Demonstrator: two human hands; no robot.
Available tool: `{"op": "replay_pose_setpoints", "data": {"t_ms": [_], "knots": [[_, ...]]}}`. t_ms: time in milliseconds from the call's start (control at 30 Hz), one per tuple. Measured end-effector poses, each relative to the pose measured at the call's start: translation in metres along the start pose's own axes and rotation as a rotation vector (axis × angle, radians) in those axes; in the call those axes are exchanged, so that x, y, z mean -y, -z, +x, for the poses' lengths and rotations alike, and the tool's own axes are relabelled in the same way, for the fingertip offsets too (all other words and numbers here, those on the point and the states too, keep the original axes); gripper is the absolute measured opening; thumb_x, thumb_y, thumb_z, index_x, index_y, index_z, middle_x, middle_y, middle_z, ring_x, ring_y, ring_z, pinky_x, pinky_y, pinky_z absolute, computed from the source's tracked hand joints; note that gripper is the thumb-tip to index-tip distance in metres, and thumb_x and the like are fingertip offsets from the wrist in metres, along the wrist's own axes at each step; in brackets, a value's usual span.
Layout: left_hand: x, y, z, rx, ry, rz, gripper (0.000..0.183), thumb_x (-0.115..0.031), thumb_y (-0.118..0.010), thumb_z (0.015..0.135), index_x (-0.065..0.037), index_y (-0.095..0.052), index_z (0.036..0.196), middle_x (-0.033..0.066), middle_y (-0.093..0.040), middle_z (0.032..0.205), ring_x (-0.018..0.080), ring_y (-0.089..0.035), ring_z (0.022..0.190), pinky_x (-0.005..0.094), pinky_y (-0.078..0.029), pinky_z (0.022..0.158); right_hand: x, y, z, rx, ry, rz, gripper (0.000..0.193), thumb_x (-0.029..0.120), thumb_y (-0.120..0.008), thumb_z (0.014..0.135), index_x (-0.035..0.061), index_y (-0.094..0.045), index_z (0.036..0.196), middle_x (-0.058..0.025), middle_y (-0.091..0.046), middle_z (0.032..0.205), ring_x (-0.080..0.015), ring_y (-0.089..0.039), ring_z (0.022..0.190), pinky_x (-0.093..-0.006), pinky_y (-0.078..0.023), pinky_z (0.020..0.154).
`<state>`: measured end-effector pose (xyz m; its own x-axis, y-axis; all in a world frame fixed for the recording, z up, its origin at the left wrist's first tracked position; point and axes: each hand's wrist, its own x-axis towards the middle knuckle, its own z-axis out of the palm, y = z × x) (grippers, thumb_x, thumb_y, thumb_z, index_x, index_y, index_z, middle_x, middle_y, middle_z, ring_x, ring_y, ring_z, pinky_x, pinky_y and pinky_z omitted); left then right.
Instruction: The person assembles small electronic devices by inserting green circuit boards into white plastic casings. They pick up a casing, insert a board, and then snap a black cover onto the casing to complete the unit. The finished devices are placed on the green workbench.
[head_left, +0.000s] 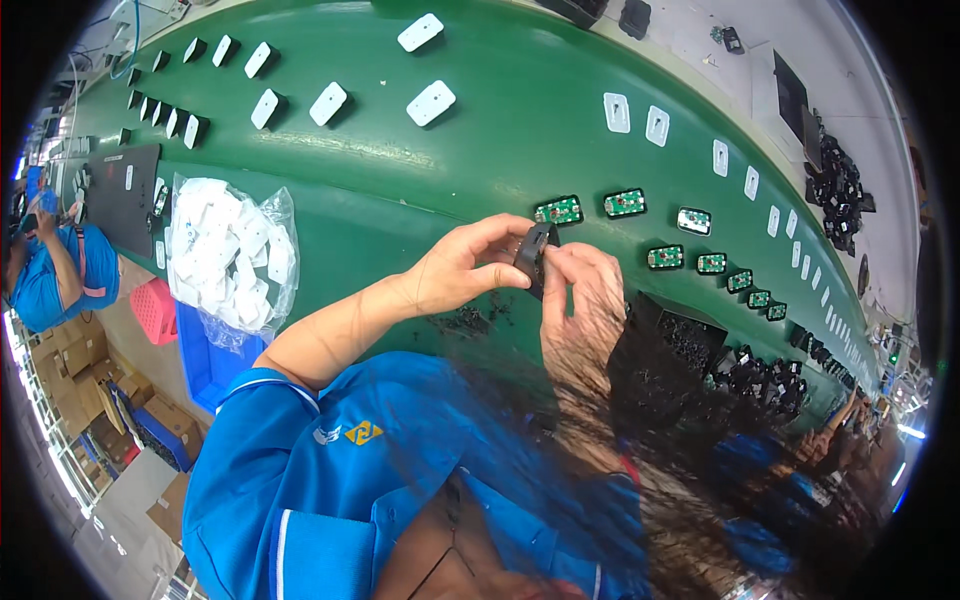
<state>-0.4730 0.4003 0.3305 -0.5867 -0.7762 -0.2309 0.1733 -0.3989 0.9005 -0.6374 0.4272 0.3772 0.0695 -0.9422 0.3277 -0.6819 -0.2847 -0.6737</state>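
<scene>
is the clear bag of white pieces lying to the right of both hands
No, the clear bag lies to the left of both the left hand and right hand.

Blk casing (530, 257), grn tabletop (350, 150)

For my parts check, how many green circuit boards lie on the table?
7 visible: one board beyond the right hand, another board to its right, five boards in the nearer row, running rightward. Others may be hidden or too small to tell.

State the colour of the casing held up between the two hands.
The casing is black, as the head view shows best.
</scene>
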Motion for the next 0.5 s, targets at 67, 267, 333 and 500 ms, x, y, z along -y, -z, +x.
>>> {"op": "replay_pose_setpoints", "data": {"t_ms": [67,267,333,500], "knots": [[0.004,0.002,-0.001,-0.023,-0.001,-0.029,0.048,-0.002,-0.065,0.083,-0.001,-0.046,0.127,0.0071,-0.058,0.114,0.0152,-0.057,0.105,0.0323,-0.046,0.094,0.0,0.006,0.005,0.103,0.029,-0.065,0.02,-0.005,-0.067,0.074,0.0012,-0.062,0.093,-0.0104,-0.057,0.089,-0.0267,-0.055,0.078,-0.0361,-0.046,0.064],[0.004,0.003,0.01,0.019,-0.261,0.607,0.05,-0.012,-0.072,0.077,-0.004,-0.051,0.121,0.0116,-0.058,0.114,0.0268,-0.058,0.105,0.0355,-0.047,0.092,-0.024,0.014,0.007,0.288,-0.4,0.394,0.015,-0.004,-0.067,0.074,0.002,-0.055,0.08,-0.0058,-0.056,0.086,-0.0175,-0.054,0.074,-0.0286,-0.046,0.062],[-0.005,0.005,0.011,0.038,-0.357,0.786,0.052,-0.016,-0.074,0.074,-0.004,-0.052,0.12,0.0128,-0.059,0.113,0.0297,-0.058,0.105,0.0361,-0.048,0.09,-0.032,0.016,0.012,0.283,-0.725,0.82,0.015,-0.003,-0.068,0.074,0.0021,-0.055,0.079,-0.0033,-0.056,0.085,-0.0121,-0.054,0.072,-0.0253,-0.046,0.063],[-0.013,0.011,0.02,0.104,-0.239,0.716,0.056,-0.022,-0.075,0.075,-0.003,-0.052,0.122,0.0117,-0.06,0.113,0.0254,-0.059,0.104,0.0361,-0.047,0.089,-0.034,0.014,0.015,0.197,-0.332,0.452,0.013,-0.005,-0.069,0.075,-0.0007,-0.061,0.084,-0.0058,-0.057,0.085,-0.0117,-0.054,0.073,-0.0226,-0.045,0.065]]}}
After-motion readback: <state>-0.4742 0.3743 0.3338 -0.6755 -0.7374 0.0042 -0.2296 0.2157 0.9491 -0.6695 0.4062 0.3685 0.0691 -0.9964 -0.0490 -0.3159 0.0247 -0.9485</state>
